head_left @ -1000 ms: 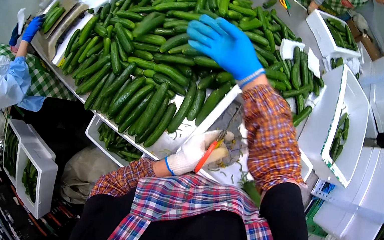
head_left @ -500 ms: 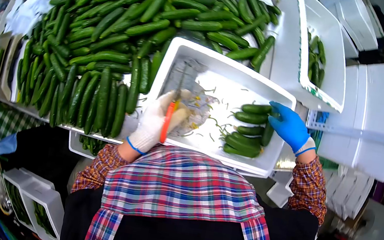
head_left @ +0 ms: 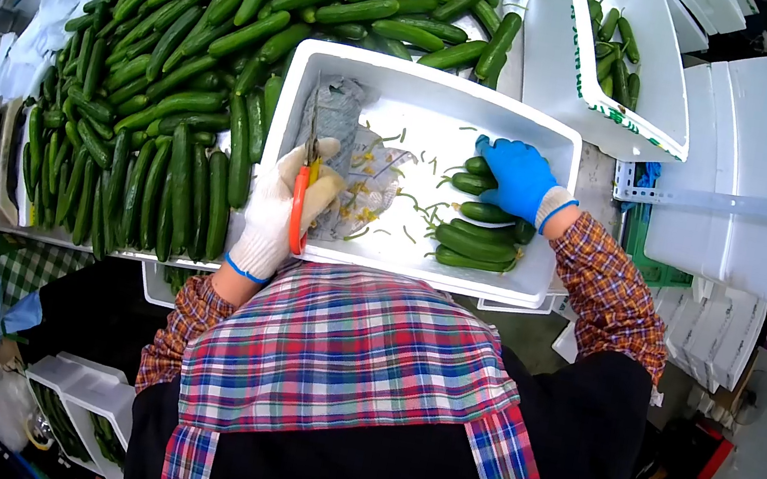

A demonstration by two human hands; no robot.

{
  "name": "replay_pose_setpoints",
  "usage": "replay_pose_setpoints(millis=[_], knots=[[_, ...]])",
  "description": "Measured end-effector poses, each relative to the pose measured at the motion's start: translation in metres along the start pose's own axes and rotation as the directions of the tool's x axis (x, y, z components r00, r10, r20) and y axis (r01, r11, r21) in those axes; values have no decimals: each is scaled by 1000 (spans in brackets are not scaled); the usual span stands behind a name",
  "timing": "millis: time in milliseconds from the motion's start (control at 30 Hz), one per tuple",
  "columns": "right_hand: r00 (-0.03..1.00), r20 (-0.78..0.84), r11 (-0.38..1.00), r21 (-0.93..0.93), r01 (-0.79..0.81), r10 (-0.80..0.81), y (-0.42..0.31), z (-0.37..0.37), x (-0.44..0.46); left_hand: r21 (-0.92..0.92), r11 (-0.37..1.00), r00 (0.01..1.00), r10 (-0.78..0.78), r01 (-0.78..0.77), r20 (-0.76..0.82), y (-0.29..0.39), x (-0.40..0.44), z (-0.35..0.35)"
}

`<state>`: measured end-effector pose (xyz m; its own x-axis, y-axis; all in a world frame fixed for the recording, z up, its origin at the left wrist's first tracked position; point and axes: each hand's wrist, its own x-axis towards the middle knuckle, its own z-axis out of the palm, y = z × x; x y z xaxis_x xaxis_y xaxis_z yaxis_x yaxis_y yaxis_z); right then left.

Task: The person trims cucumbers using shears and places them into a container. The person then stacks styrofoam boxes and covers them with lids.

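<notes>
The left hand [head_left: 275,209] grips scissors [head_left: 298,210] at the white box's [head_left: 445,113] left end, probably sparing the cucumbers [head_left: 474,245]. The right hand [head_left: 523,184] overlies these opposite, its closure indeterminable.

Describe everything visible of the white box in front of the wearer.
The white box is rectangular and open-topped, with thick walls and rounded corners; it looks like foam. Its long side runs across the view, beside the large cucumber pile and just beyond the plaid apron. Inside, crumpled grey material lies at the left, cucumbers at the right, small scraps between. The right hand is inside, on those cucumbers; the left hand, holding orange-handled scissors, overlaps the near-left corner, contact unclear.
</notes>
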<state>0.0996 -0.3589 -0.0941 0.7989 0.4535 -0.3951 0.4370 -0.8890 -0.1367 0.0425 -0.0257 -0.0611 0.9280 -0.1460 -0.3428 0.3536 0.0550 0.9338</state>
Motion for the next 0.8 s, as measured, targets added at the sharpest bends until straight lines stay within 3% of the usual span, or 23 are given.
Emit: replay_pose_setpoints(millis=[267,367,400,467,667,800], knots=[[997,71,1000,-13,-24,25,-12,-1,8,-117,992,999,36,-37,-4,-5,2,1],[979,-201,992,120,46,-21,-26,10,3,-102,994,998,44,-47,-35,-5,3,3],[973,-223,983,157,96,-59,-31,7,2,-109,993,998,47,-52,-43,-7,3,3],[995,-99,998,64,15,-8,-41,-9,-1,-104,991,996,83,-87,-42,-13,4,0],[999,-10,999,-9,-30,30,-51,-7,0,-119,990,997,74,-72,20,-6,0,-2],[990,-105,996,-7,-92,91,-52,10,14,-103,994,999,44,-44,0,-10,3,-1]])
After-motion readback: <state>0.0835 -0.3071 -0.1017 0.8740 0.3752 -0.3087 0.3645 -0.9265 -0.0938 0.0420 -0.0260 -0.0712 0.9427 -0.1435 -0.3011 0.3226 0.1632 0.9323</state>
